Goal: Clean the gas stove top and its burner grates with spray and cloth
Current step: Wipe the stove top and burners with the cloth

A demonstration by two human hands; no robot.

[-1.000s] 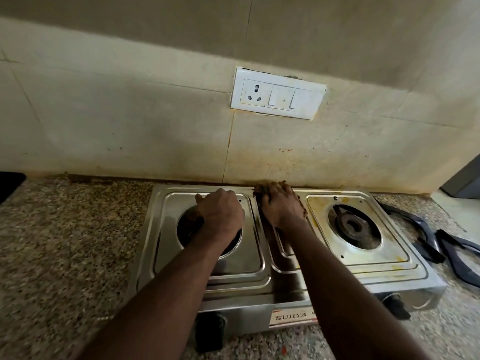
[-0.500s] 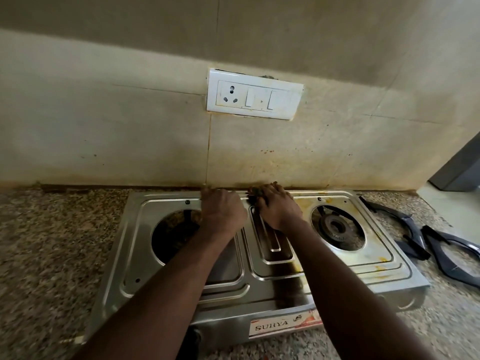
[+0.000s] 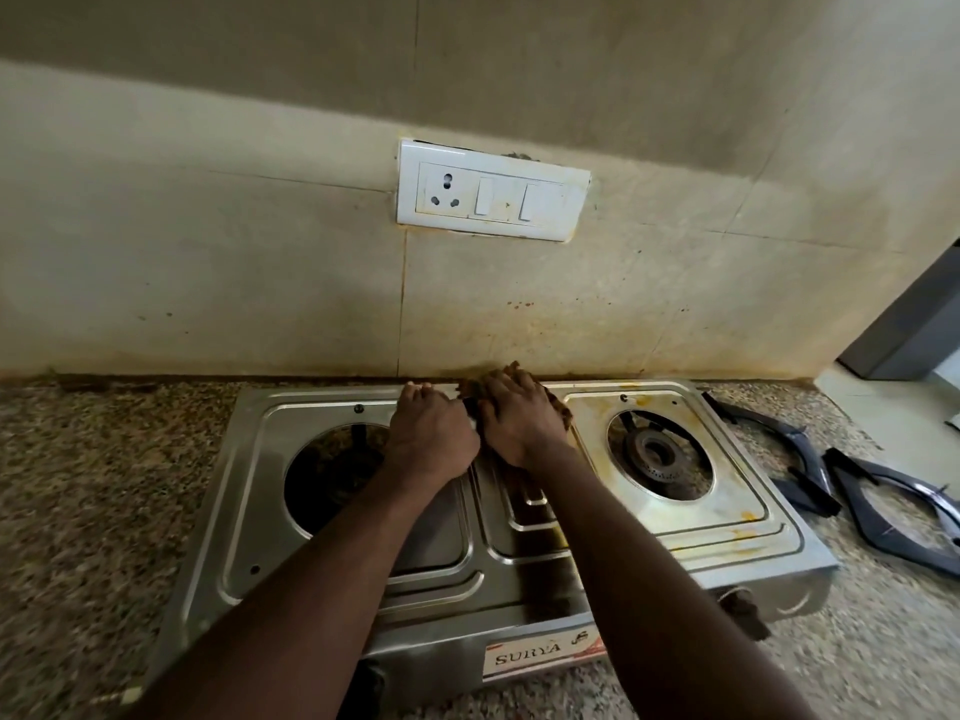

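Left hand [image 3: 431,441] sat on the stove top [image 3: 249,511], fingers bent down together at the back rim; couldn't tell if they gripped anything. Just right of them, right hand [image 3: 519,420] had its fingers spread, pressing the brown cloth [image 3: 560,410] flat. Grates [image 3: 763,422] lay well off right.

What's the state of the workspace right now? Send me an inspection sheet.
Surface: speckled granite counter, carrying the stove.
Job's things: stainless steel two-burner gas stove, yellow stains around its right burner; brown cloth at the back centre of the top; two dark metal burner grates off the stove, on the counter to its right; spray bottle not seen.
Clutter: small pale object at the counter's front left, too blurred to identify.
Hands: right hand presses the cloth; left hand rests on the stove top beside it, fingers curled, contents hidden.
Cables: nothing seen.
Surroundings: stained beige tiled wall; white socket-and-switch plate above the stove.
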